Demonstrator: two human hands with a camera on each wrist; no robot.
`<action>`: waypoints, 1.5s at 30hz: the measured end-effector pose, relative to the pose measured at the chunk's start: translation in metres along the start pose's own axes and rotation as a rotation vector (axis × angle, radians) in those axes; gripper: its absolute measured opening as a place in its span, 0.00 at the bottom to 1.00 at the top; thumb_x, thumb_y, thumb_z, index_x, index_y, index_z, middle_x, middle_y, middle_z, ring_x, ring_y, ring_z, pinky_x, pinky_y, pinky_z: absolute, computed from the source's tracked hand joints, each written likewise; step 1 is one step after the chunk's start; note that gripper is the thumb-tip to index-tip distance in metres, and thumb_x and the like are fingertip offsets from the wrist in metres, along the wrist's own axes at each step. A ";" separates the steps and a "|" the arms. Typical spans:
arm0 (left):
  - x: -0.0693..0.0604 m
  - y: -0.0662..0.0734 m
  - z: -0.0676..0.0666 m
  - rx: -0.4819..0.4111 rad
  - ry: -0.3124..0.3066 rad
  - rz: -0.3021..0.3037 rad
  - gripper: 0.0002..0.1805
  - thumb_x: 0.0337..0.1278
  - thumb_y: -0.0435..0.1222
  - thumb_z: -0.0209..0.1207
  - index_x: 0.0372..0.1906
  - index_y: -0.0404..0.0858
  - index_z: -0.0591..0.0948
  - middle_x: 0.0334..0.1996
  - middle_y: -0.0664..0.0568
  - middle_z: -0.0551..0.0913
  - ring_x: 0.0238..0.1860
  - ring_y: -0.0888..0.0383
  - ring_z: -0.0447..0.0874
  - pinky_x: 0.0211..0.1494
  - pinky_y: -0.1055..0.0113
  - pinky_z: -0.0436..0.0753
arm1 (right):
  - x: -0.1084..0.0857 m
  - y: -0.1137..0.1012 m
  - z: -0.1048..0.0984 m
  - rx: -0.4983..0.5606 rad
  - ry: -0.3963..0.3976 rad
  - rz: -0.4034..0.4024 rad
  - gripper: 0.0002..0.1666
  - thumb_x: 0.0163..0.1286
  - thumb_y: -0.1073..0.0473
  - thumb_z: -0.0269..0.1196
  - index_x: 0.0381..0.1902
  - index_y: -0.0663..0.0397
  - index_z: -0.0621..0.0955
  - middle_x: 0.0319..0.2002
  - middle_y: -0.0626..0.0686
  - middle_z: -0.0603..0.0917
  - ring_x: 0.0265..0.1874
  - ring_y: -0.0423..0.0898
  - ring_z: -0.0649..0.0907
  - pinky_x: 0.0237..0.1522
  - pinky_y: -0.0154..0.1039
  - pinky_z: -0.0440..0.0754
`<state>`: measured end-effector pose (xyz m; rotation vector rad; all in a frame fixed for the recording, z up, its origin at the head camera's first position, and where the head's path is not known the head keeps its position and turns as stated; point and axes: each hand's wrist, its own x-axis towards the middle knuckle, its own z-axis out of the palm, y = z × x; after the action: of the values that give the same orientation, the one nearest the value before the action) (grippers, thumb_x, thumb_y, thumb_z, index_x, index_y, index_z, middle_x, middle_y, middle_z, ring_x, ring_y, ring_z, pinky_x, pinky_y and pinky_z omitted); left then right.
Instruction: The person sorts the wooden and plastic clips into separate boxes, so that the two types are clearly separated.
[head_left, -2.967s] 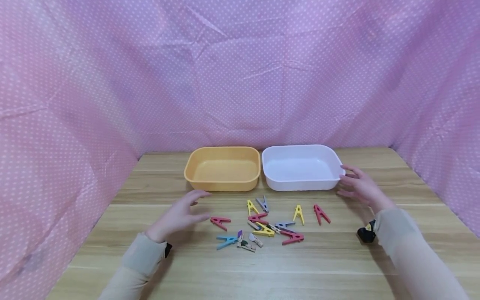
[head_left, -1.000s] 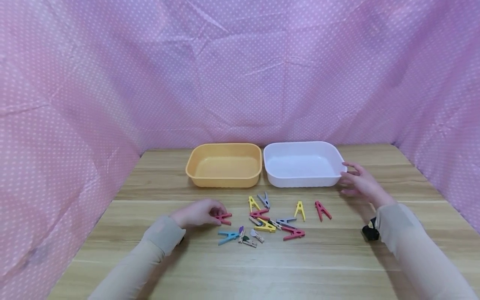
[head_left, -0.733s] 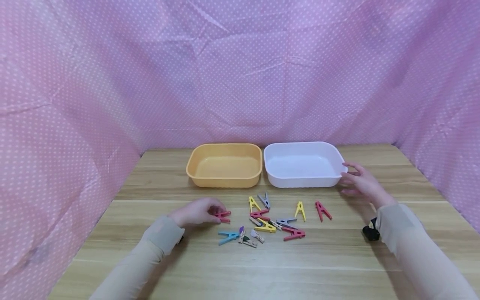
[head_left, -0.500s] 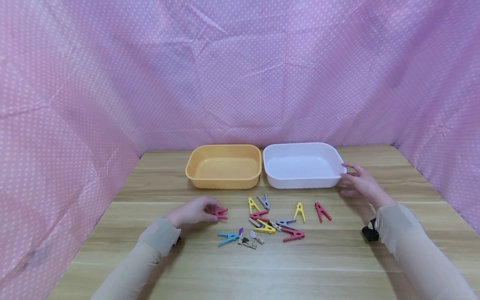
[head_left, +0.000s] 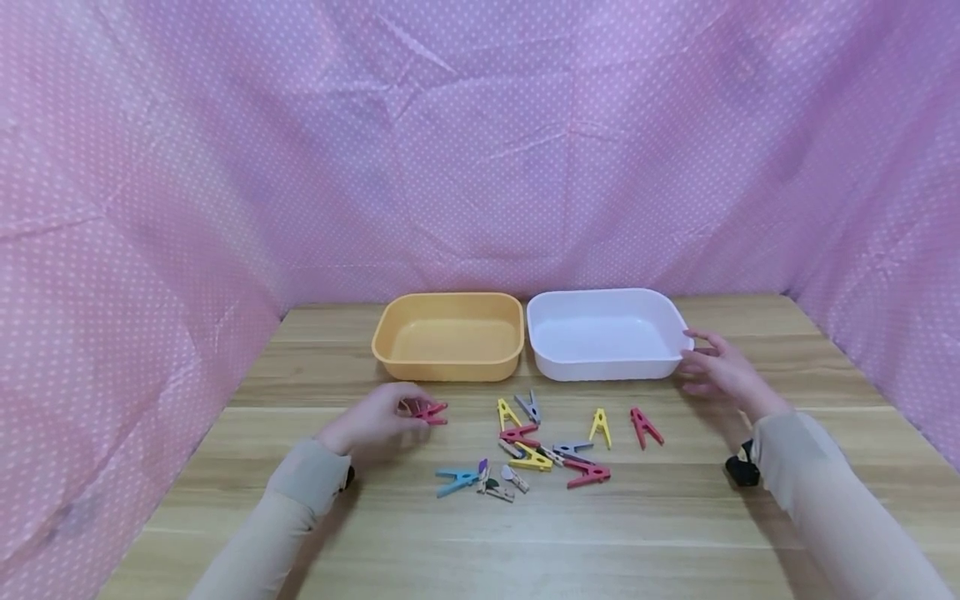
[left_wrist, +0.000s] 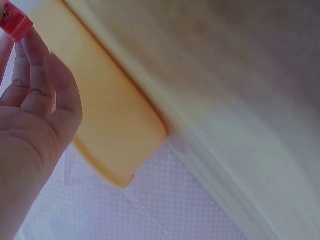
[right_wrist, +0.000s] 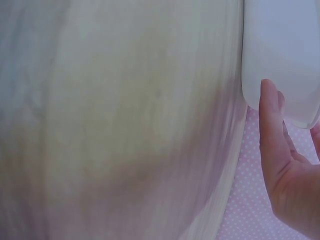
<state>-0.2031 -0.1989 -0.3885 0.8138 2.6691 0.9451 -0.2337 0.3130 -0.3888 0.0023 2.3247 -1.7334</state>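
Note:
My left hand (head_left: pixel 381 417) pinches a red clothespin (head_left: pixel 432 413) just in front of the yellow tub (head_left: pixel 446 372). In the left wrist view the red clothespin (left_wrist: pixel 18 25) sits at the fingertips, partly cut off by the frame. My right hand (head_left: pixel 726 377) rests its fingers at the right end of the white tub (head_left: pixel 609 370). The right wrist view has those extended fingers (right_wrist: pixel 270 115) against the tub's corner. Both tubs have nothing in them. Between the hands lies a loose group of clothespins, among them a yellow one (head_left: pixel 531 459) and a blue one (head_left: pixel 456 480).
Apart from the pile, a yellow clothespin (head_left: pixel 600 427) and a red clothespin (head_left: pixel 646 427) lie to the right. Small wooden clothespins (head_left: pixel 514 478) are near the front. A pink dotted cloth (head_left: pixel 480 167) hangs behind the wooden table (head_left: pixel 480 550).
My left hand reached to the red clothespin, took hold of it, and carried it back and left toward the yellow tub. The right hand stayed at the white tub.

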 end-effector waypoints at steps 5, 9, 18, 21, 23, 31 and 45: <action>0.002 0.004 -0.006 0.030 0.065 0.017 0.14 0.52 0.32 0.65 0.47 0.41 0.82 0.39 0.55 0.83 0.39 0.59 0.77 0.45 0.61 0.79 | 0.001 -0.001 -0.001 -0.006 -0.001 -0.003 0.40 0.75 0.54 0.48 0.72 0.62 0.42 0.66 0.78 0.52 0.39 0.32 0.80 0.46 0.43 0.83; 0.004 0.006 -0.008 0.005 0.089 0.027 0.13 0.53 0.32 0.65 0.46 0.42 0.82 0.39 0.56 0.84 0.40 0.59 0.77 0.47 0.55 0.79 | 0.001 0.000 -0.002 0.006 0.001 -0.012 0.39 0.75 0.54 0.48 0.72 0.63 0.43 0.65 0.79 0.52 0.38 0.31 0.80 0.44 0.42 0.84; 0.012 0.014 -0.014 -0.034 0.210 0.048 0.14 0.53 0.30 0.64 0.47 0.36 0.82 0.37 0.51 0.84 0.40 0.57 0.79 0.47 0.53 0.80 | 0.001 0.004 -0.001 0.014 -0.004 -0.012 0.39 0.75 0.55 0.48 0.72 0.63 0.42 0.65 0.79 0.52 0.37 0.31 0.80 0.44 0.43 0.84; 0.017 0.018 -0.015 -0.022 0.235 0.030 0.13 0.54 0.31 0.64 0.46 0.36 0.82 0.37 0.51 0.83 0.40 0.56 0.79 0.48 0.53 0.80 | 0.000 0.004 -0.001 0.021 -0.004 -0.003 0.39 0.75 0.55 0.48 0.72 0.62 0.42 0.66 0.79 0.51 0.38 0.32 0.80 0.44 0.43 0.84; 0.020 0.020 -0.016 -0.021 0.244 0.032 0.13 0.54 0.31 0.64 0.46 0.36 0.82 0.37 0.51 0.83 0.40 0.56 0.79 0.47 0.56 0.80 | 0.000 0.005 -0.001 0.026 -0.007 -0.003 0.39 0.75 0.54 0.49 0.72 0.62 0.43 0.66 0.79 0.50 0.38 0.32 0.80 0.44 0.43 0.84; 0.032 0.029 -0.020 -0.033 0.294 0.074 0.13 0.53 0.31 0.65 0.45 0.35 0.83 0.35 0.49 0.83 0.38 0.56 0.78 0.43 0.63 0.79 | 0.006 0.010 -0.006 0.047 0.011 -0.033 0.41 0.71 0.52 0.56 0.71 0.61 0.49 0.59 0.75 0.64 0.36 0.35 0.82 0.40 0.42 0.85; 0.057 0.042 -0.027 -0.026 0.325 0.037 0.14 0.52 0.32 0.65 0.46 0.35 0.83 0.34 0.48 0.84 0.36 0.55 0.79 0.39 0.66 0.77 | 0.005 0.007 -0.004 0.050 0.008 -0.019 0.39 0.73 0.55 0.52 0.71 0.61 0.47 0.63 0.79 0.58 0.35 0.33 0.82 0.41 0.42 0.85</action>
<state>-0.2422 -0.1540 -0.3409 0.7631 2.9120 1.2125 -0.2381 0.3182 -0.3953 -0.0040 2.2942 -1.8034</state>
